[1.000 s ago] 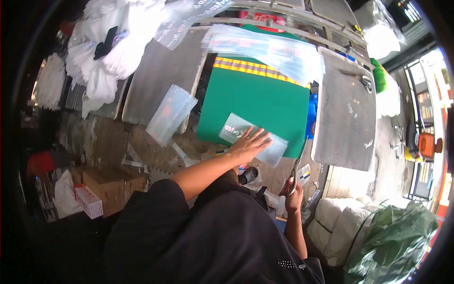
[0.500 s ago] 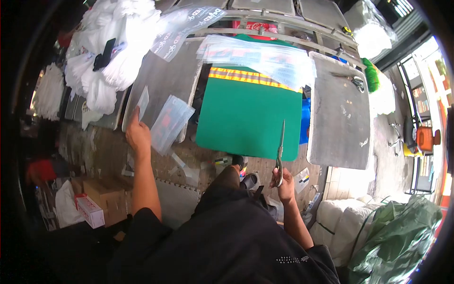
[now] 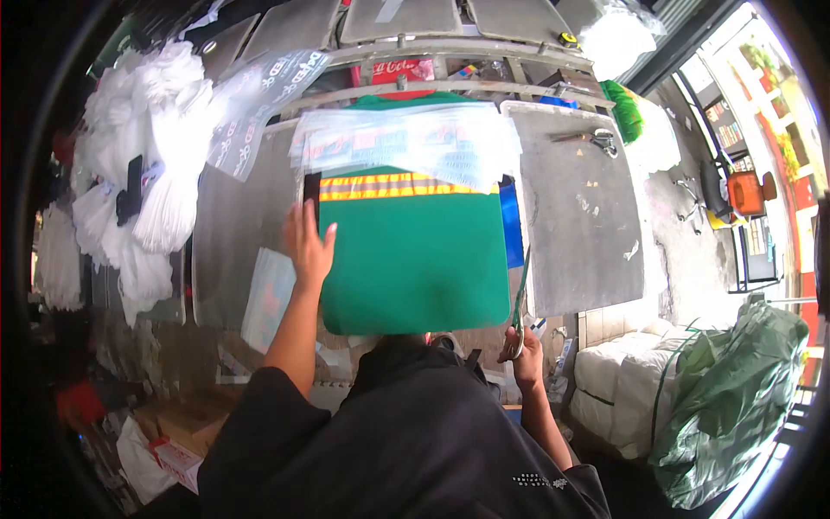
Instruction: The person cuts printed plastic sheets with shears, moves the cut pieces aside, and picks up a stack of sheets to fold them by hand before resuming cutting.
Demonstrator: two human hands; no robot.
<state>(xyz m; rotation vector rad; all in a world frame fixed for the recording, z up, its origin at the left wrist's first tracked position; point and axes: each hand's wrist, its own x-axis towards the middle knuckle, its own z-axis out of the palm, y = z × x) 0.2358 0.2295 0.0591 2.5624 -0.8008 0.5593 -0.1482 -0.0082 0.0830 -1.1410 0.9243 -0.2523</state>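
A smooth green cloth (image 3: 415, 272) lies flat directly in front of the person, with a yellow, orange and grey striped band (image 3: 406, 187) across its far part. Clear printed plastic sheets (image 3: 411, 143) overlap loosely beyond the band, partly covering it; a sleeve brushing them could probably make them slide, since nothing visible pins them down. The left hand (image 3: 309, 246) is at the cloth's left edge, fingers extended and thumb apart, with nothing in its grasp; whether it touches the cloth is unclear. If it drags there, the fabric could wrinkle or shift. The right hand (image 3: 527, 356) is closed around the handles of long scissors (image 3: 520, 313), blades pointing away from the body, close beside the cloth's near right corner. A careless swing inward could snag or nick the fabric, because the tips are so near and unguarded. To the left, more plastic sheets (image 3: 266, 298) overhang the near edge of a grey board (image 3: 238, 225), where a bump from the left forearm could knock them to the floor.
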